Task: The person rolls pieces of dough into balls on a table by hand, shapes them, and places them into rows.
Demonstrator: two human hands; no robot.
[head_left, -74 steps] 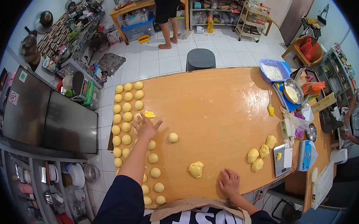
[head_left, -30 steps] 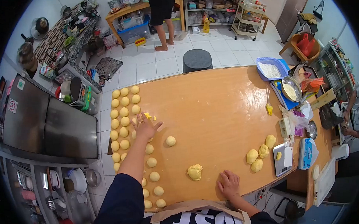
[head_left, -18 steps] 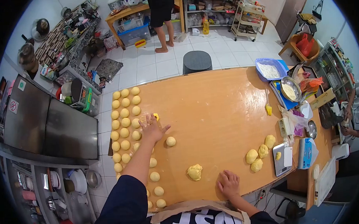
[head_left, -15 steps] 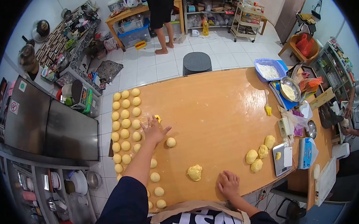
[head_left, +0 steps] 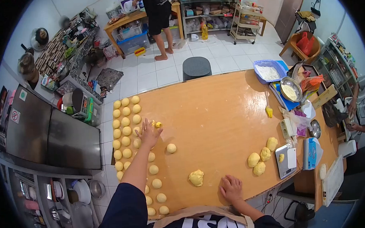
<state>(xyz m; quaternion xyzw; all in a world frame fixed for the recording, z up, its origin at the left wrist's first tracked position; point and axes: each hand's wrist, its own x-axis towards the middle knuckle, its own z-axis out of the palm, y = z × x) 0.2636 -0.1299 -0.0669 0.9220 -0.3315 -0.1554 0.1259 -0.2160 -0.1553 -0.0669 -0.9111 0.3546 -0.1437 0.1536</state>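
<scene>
My left hand reaches over the left part of the wooden table, fingers apart, at a small bright yellow thing whose kind I cannot make out. The fingers partly hide it. Beside this hand are rows of round dough balls, with a single dough ball to its right. My right hand rests on the table near the front edge, fingers loosely stretched and nothing in them. A rough lump of dough lies to its left, and several dough lumps lie to its upper right.
At the table's right stand a digital scale, a tissue pack, a metal bowl and a blue basin of flour. A yellow brush lies nearby. Behind the table is a stool; a person stands beyond.
My left hand has come in at the small yellow thing, and its thumb has drawn inward. My right hand stays put. The whole view has shifted slightly.
</scene>
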